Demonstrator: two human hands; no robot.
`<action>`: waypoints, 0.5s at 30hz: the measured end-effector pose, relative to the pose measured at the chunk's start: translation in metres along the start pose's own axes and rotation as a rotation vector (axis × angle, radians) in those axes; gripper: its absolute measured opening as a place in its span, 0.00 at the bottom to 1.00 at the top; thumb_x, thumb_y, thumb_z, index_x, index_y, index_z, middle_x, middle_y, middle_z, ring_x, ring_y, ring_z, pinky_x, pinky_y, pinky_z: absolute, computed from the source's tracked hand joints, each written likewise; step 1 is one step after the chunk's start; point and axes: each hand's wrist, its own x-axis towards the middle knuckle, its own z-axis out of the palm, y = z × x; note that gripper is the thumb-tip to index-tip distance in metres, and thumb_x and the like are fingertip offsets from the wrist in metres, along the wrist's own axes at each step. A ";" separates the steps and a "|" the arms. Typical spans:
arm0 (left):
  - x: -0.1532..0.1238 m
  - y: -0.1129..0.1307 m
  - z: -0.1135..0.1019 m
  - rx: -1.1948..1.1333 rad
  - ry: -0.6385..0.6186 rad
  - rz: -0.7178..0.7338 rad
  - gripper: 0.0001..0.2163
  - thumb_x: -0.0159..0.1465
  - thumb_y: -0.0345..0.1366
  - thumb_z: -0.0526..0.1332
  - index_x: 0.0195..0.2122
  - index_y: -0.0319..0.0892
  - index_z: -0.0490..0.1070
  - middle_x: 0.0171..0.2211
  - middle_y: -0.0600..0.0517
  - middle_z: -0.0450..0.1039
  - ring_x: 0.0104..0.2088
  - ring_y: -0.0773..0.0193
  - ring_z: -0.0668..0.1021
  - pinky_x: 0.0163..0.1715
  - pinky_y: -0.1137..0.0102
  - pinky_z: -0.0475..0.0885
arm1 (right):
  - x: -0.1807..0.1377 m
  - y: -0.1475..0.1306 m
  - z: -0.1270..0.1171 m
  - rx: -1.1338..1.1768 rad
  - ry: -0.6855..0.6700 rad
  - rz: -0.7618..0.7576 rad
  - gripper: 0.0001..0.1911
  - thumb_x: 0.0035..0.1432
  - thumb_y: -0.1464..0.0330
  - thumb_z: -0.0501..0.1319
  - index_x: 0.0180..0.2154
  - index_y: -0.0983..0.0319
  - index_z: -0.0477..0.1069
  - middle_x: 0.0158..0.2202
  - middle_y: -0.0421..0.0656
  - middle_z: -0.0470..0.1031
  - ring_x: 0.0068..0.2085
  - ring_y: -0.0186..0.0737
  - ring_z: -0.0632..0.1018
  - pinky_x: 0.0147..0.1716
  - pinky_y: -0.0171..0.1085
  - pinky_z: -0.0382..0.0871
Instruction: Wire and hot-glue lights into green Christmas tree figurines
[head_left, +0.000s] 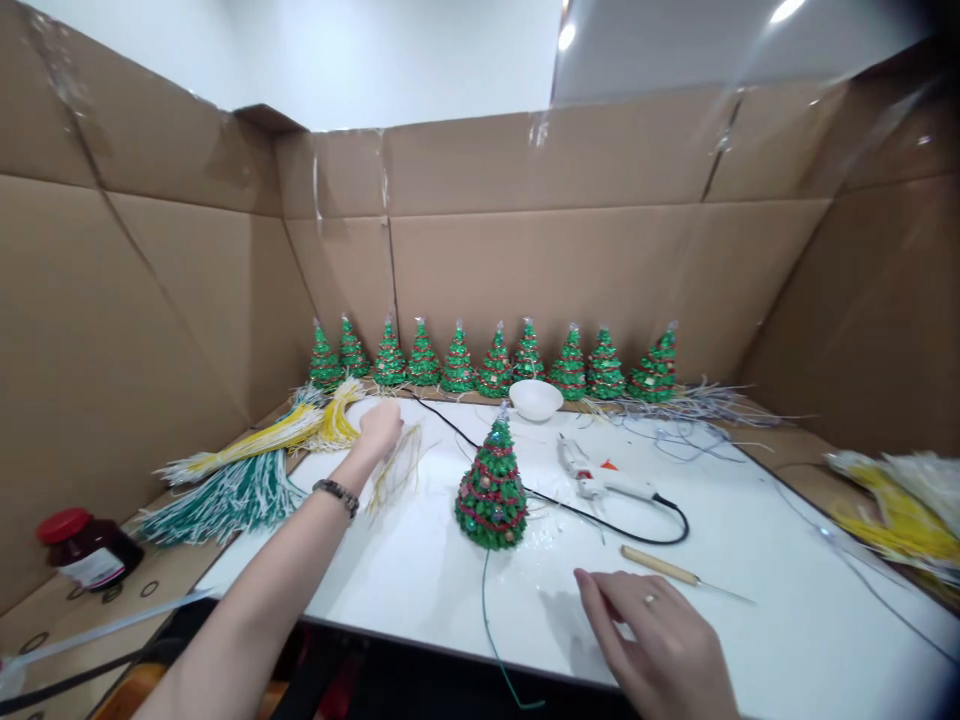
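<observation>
In the head view, a small green Christmas tree [493, 495] with red garland and beads stands upright on the white tabletop. A green strand [489, 610] runs from its base over the front edge. My left hand [381, 430] reaches to the far left, closed, beside thin yellowish strands [397, 468] and bundles of yellow-and-white strands [300, 428]. What its fingers grip is hidden. Nearer and to the right, my right hand [652, 635] is held above the table with thumb and fingertips together. Whether something tiny is between them does not show. Neither hand touches the tree.
Several finished trees [459, 360] line the back cardboard wall [555, 270]. A white bowl [535, 400], a corded glue gun [589, 478] and a wooden-handled awl [660, 565] lie right of centre. Green strands [225, 500] and a red-lidded jar [88, 550] are left; more yellow strands [900, 520] right.
</observation>
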 end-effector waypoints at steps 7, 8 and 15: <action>0.010 -0.005 0.022 -0.087 0.106 -0.007 0.18 0.67 0.41 0.62 0.55 0.39 0.69 0.54 0.44 0.71 0.50 0.55 0.77 0.48 0.55 0.76 | 0.007 0.000 -0.006 -0.060 0.146 -0.014 0.13 0.63 0.73 0.58 0.26 0.57 0.69 0.21 0.41 0.72 0.22 0.40 0.72 0.27 0.42 0.68; 0.010 -0.003 0.016 -0.112 0.142 0.002 0.18 0.67 0.41 0.62 0.55 0.39 0.69 0.54 0.43 0.72 0.49 0.55 0.78 0.48 0.55 0.77 | 0.007 0.000 -0.006 -0.030 0.181 -0.005 0.12 0.63 0.73 0.59 0.26 0.56 0.70 0.20 0.41 0.73 0.22 0.40 0.73 0.27 0.42 0.69; -0.057 0.040 -0.054 -0.337 0.536 0.244 0.14 0.75 0.40 0.44 0.51 0.40 0.64 0.42 0.48 0.76 0.36 0.67 0.78 0.37 0.73 0.73 | 0.023 -0.026 -0.014 0.288 0.346 0.208 0.03 0.61 0.68 0.64 0.37 0.57 0.77 0.26 0.39 0.78 0.25 0.37 0.78 0.28 0.34 0.75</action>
